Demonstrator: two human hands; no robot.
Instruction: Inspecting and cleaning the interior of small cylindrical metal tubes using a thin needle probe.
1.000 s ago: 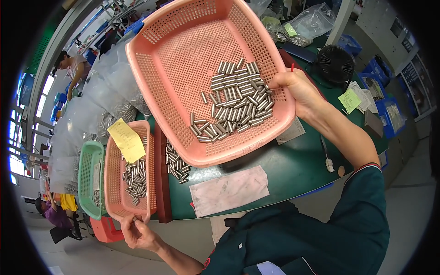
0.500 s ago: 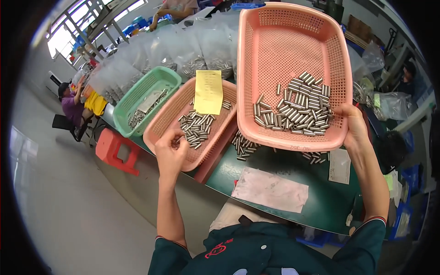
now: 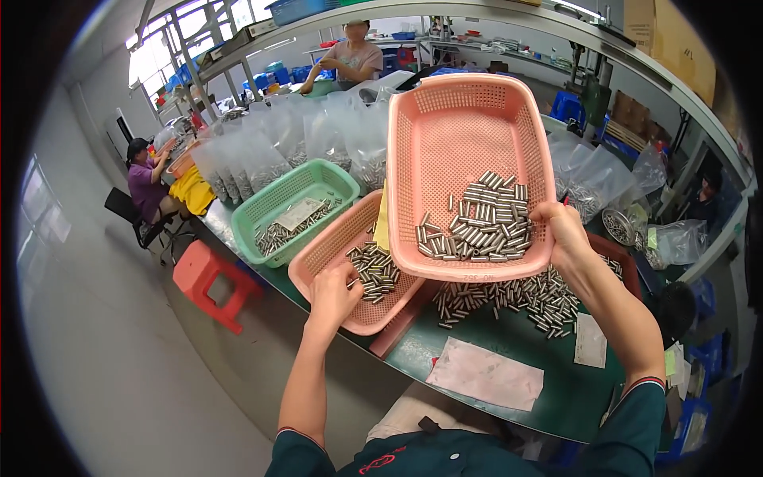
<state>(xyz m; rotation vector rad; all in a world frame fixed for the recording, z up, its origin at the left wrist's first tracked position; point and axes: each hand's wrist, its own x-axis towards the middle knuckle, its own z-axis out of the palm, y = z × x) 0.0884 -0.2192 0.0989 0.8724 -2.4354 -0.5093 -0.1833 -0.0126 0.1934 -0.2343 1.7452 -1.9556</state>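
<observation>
Along the near edge of the green tabletop [image 3: 509,342] the work is spread out, and the biggest thing above it is a large pink basket [image 3: 469,151], held tilted up off the surface. The right hand [image 3: 564,234] grips this basket at its lower right corner: the thumb lies over the rim on the inside and the fingers are wrapped underneath, clenched on the plastic. Short metal pins [image 3: 477,226] have gathered in a heap against the basket's low near wall, just left of that thumb.

Further along the tabletop's left stretch sits a green basket [image 3: 298,207] with a slip of paper and more pins inside it. Between it and the raised basket rests a smaller pink basket [image 3: 350,270] at the tabletop's near edge, partly covered by the raised one. The left hand [image 3: 334,294] rests on the near rim of this smaller basket, its fingers [image 3: 348,284] curled over the edge and touching the pins [image 3: 373,270] piled inside; whether they pinch any I cannot tell.

Under the raised basket a loose spread of pins [image 3: 517,298] lies directly on the tabletop, apart from both hands. Nearer the front edge lies a flat clear plastic bag [image 3: 485,374], and a small white slip [image 3: 590,342] sits to its right. Filled clear bags [image 3: 278,147] line the far edge.
</observation>
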